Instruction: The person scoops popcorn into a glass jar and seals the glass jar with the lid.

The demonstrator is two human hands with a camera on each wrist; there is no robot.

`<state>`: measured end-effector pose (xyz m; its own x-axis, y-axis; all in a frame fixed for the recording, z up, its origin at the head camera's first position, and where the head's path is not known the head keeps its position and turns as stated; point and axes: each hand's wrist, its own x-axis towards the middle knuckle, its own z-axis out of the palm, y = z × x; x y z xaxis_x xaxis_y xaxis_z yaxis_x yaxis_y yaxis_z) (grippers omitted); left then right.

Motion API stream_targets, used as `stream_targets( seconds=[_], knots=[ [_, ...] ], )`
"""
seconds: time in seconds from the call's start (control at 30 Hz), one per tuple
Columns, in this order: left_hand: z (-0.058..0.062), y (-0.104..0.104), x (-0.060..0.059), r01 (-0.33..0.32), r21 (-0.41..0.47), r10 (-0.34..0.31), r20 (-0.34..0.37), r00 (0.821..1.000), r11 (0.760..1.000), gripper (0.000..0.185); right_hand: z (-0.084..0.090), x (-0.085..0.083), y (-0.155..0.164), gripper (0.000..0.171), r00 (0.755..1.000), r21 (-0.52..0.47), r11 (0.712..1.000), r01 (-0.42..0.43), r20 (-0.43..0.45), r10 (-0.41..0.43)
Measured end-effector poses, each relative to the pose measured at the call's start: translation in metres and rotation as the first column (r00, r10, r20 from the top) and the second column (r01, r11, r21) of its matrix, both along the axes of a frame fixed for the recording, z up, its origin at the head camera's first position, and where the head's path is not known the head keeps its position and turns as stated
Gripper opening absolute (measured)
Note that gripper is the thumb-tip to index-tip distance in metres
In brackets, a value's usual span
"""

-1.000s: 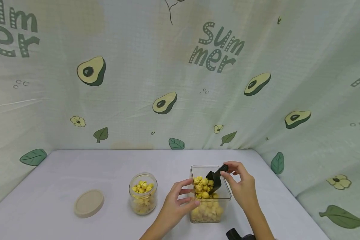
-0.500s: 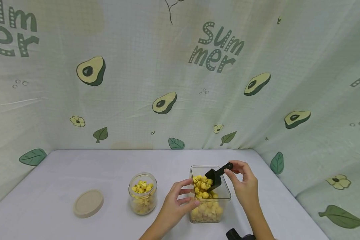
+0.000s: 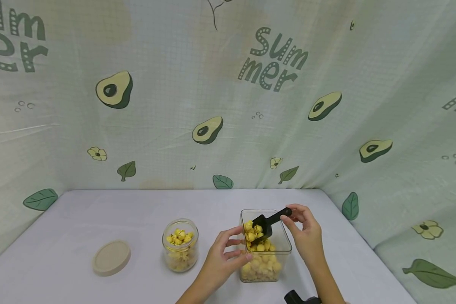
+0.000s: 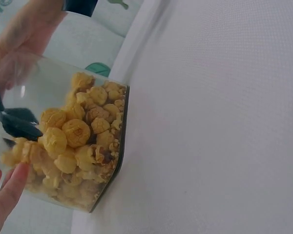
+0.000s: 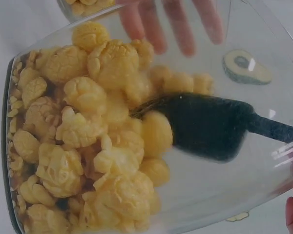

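Yellow popcorn (image 5: 88, 117) partly fills a clear square container (image 3: 284, 240). My right hand (image 3: 305, 228) pinches the handle of a black scoop (image 3: 265, 226) at the container's upper right. The scoop's head is down inside the container with its lip in the popcorn; the right wrist view shows it through the clear wall. My left hand (image 3: 228, 253) holds the container's left side, its thumb at the near corner and its fingers spread along the wall. In the left wrist view the left fingertips (image 4: 17, 178) are against the wall.
Left of the container stands a round glass jar (image 3: 180, 253) with popcorn in it and no lid on. A flat beige lid (image 3: 112, 257) lies farther left on the white table (image 3: 144, 211). A patterned curtain (image 3: 159, 84) hangs behind. A black object (image 3: 300, 297) shows at the bottom edge.
The scoop moves slightly right and up, then back left and deeper toward the container's left side. My right hand shifts with it. My left hand stays on the container.
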<state>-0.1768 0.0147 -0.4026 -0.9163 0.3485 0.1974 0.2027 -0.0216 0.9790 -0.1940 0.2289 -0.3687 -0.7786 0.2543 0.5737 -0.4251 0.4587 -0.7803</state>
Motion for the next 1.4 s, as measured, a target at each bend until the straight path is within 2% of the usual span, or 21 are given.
stream_targets(
  seconds=[0.17,0.23,0.37,0.5,0.63,0.73,0.83,0.97,1.07,1.2,1.4],
  knots=[
    [0.001,0.0,0.0,0.004,-0.004,-0.004,-0.004,1.0,1.0,0.06,0.002,0.004,-0.004,0.028,0.999,0.18,0.983,-0.028,-0.037,0.035],
    [0.001,0.0,0.0,0.001,-0.005,-0.001,-0.01,1.0,1.0,0.06,0.003,0.005,-0.004,0.027,0.997,0.218,0.975,-0.048,-0.047,0.06],
    [0.001,0.0,0.0,-0.001,-0.008,0.001,-0.018,1.0,1.0,0.059,0.003,0.005,-0.003,0.025,0.993,0.228,0.967,-0.111,-0.005,0.116],
    [0.0,0.0,0.0,0.004,-0.008,-0.004,-0.014,1.0,1.0,0.059,-0.001,0.003,0.0,0.025,0.992,0.205,0.971,-0.127,0.051,0.119],
    [0.0,0.0,0.0,0.007,-0.006,-0.007,-0.014,1.0,1.0,0.058,-0.003,0.001,0.003,0.025,0.988,0.135,0.98,-0.143,0.071,0.134],
    [0.0,0.0,0.0,0.003,0.001,-0.003,-0.02,1.0,1.0,0.058,-0.004,-0.001,0.004,0.025,0.981,0.02,0.985,-0.169,0.101,0.166],
    [0.0,0.0,0.0,0.001,0.004,-0.001,-0.023,1.0,1.0,0.058,-0.005,-0.002,0.004,0.026,0.973,-0.078,0.984,-0.16,0.155,0.17],
    [0.0,0.0,0.0,0.003,0.002,-0.003,-0.017,1.0,1.0,0.058,-0.007,-0.002,0.004,0.028,0.956,-0.106,0.983,-0.152,0.237,0.173],
    [0.0,0.0,0.0,0.007,0.002,-0.006,-0.012,1.0,1.0,0.058,-0.009,-0.003,0.005,0.03,0.949,-0.111,0.981,-0.158,0.257,0.181],
    [-0.001,0.0,0.0,0.006,0.001,-0.006,-0.013,1.0,1.0,0.059,-0.01,-0.004,0.008,0.031,0.946,-0.203,0.963,-0.175,0.235,0.221],
    [-0.001,0.0,0.0,-0.001,-0.008,0.001,0.012,1.0,1.0,0.058,-0.01,-0.006,0.017,0.02,0.935,-0.373,0.908,-0.191,0.211,0.284]
  ],
)
